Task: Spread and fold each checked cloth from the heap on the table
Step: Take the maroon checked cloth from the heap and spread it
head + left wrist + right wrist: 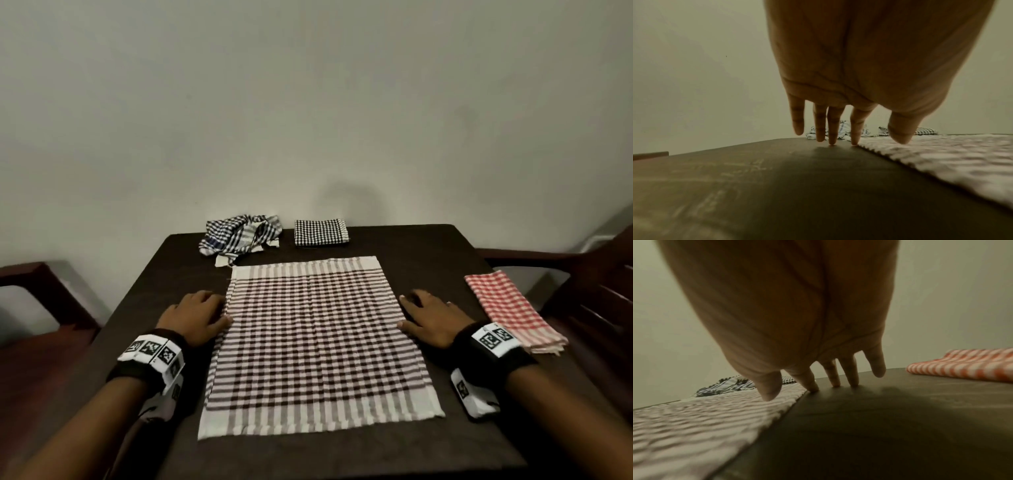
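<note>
A brown-and-white checked cloth (317, 342) lies spread flat in the middle of the dark table (428, 250). My left hand (200, 313) rests at its left edge, fingers straight, fingertips (832, 141) on the table beside the cloth (941, 159). At the cloth's right edge sits my right hand (430, 317), also straight-fingered, fingertips (835, 382) touching the table next to the cloth (705, 418). Neither hand holds anything. A crumpled heap of black-and-white checked cloths (239, 238) lies at the back left.
A folded black-and-white checked cloth (321, 232) sits at the back centre. On the table's right edge lies a folded red-and-white checked cloth (513, 310), also seen in the right wrist view (966, 368). Dark wooden chairs (589, 281) flank the table; a wall stands behind.
</note>
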